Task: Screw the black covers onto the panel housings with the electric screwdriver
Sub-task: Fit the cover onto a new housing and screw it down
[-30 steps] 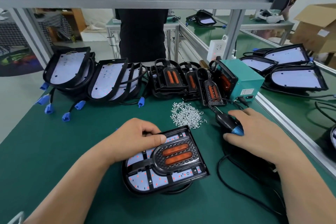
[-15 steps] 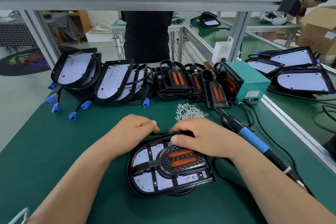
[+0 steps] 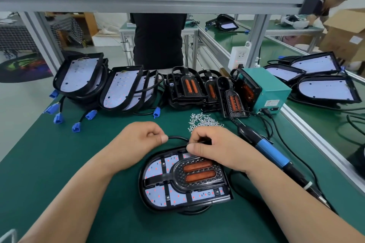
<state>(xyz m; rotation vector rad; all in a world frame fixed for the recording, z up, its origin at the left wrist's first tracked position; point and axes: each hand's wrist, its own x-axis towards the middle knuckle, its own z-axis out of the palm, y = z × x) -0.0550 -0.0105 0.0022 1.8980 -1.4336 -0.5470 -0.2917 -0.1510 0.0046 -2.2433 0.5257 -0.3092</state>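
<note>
A panel housing (image 3: 158, 197) lies flat on the green mat in front of me, with a black cover (image 3: 197, 173) bearing two orange strips set on its white board. My left hand (image 3: 138, 140) pinches the housing's black cable (image 3: 177, 137) just beyond the far rim. My right hand (image 3: 215, 148) grips the housing's far edge, thumb on the rim, fingers curled over the cable. The electric screwdriver (image 3: 266, 150), black with a blue grip, lies on the mat to the right of my right hand, held by neither hand. A heap of small silver screws (image 3: 203, 121) lies beyond my hands.
Bare housings (image 3: 122, 89) with blue plugs and a row of black covers (image 3: 187, 87) lean along the far edge. A teal power box (image 3: 270, 90) stands at the right, its cables trailing over the mat. More panels (image 3: 325, 90) lie on the neighbouring bench. A person in black stands beyond the table.
My right hand let go of the screwdriver, which now lies on the mat, and moved left onto the housing's far edge. The left hand shifted from the housing's rim to the cable.
</note>
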